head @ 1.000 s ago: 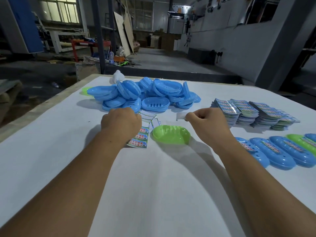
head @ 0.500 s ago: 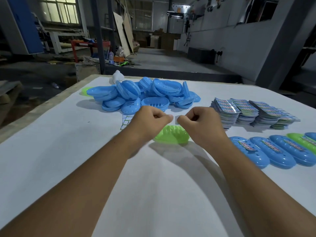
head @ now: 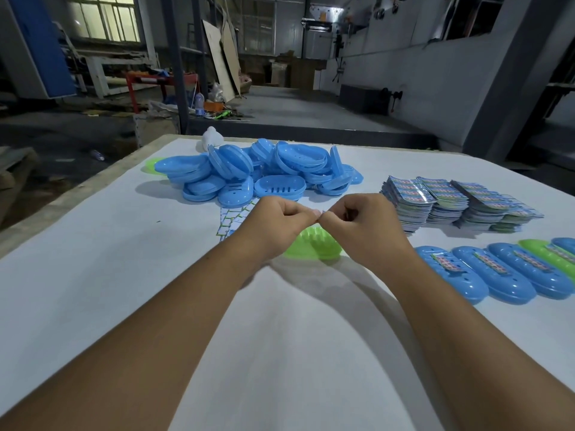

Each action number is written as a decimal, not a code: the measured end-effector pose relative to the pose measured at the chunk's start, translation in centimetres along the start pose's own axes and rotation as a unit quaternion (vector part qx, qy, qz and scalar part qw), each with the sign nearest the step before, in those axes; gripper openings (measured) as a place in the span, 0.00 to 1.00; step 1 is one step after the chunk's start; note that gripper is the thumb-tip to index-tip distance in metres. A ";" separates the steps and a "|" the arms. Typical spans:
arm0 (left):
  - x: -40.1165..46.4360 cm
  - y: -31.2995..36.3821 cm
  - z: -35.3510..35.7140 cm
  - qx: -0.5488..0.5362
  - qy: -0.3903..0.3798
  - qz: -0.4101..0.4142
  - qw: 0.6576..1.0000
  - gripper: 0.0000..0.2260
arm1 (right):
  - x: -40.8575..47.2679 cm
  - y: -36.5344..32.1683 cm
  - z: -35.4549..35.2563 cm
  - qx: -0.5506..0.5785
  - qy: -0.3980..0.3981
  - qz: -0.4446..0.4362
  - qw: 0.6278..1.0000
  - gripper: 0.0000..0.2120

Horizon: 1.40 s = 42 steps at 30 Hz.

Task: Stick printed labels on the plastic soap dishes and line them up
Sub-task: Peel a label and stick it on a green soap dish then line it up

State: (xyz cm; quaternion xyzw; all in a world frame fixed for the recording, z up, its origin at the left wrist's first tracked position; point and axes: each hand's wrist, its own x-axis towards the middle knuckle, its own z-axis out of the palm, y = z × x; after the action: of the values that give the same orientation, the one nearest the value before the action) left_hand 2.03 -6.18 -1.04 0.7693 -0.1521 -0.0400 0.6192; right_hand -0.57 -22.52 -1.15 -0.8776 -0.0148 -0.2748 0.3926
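just above the green soap dish [head: 320,247], left hand [head: 273,222] & right hand [head: 364,225] pinch a tiny label together; should peel slowly, keep it flat, then center it on dish.

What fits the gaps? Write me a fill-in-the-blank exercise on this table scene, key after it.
1. The dish lying under both hands is ___ in colour.
2. The unlabelled pile is mostly ___ in colour.
3. The label stacks lie to the ___ of that pile.
4. The left hand and right hand meet at their ___.

Missing words: green; blue; right; fingertips
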 end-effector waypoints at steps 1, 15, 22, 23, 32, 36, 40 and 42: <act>0.0 0.0 -0.2 -0.007 0.002 0.000 1.000 0.07 | 0.0 0.1 0.0 0.001 -0.006 -0.018 1.000 0.13; 0.6 0.3 -0.4 -0.045 0.048 -0.012 0.998 0.06 | 0.5 0.4 -0.8 0.020 -0.012 0.085 0.996 0.19; 1.1 -1.0 -0.8 0.060 0.085 -0.035 0.994 0.14 | 0.6 0.7 -0.9 0.054 -0.054 0.159 0.984 0.24; 1.1 -1.1 -0.7 0.074 0.087 -0.037 0.993 0.14 | 0.4 0.8 -0.8 0.045 -0.065 0.158 0.984 0.24; 1.9 -1.6 -0.4 0.267 0.104 -0.044 0.957 0.15 | 0.7 1.1 0.2 -0.028 -0.098 0.174 0.980 0.19; 1.9 -1.5 -0.5 0.278 0.098 -0.049 0.954 0.14 | 0.8 1.2 0.2 -0.049 -0.099 0.183 0.977 0.21; 1.9 -1.5 -0.3 0.291 0.099 -0.044 0.950 0.14 | 0.9 1.1 0.3 -0.080 -0.099 0.179 0.976 0.21; 1.9 -1.5 -0.2 0.317 0.108 -0.037 0.941 0.14 | 0.8 0.9 0.4 -0.110 -0.097 0.163 0.976 0.19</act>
State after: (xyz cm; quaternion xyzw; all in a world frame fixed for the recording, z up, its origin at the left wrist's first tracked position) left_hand 4.17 -6.23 -2.20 0.9308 -0.0600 0.0707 0.3536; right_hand 0.56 -22.98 -1.58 -0.9285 0.1207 -0.1206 0.3299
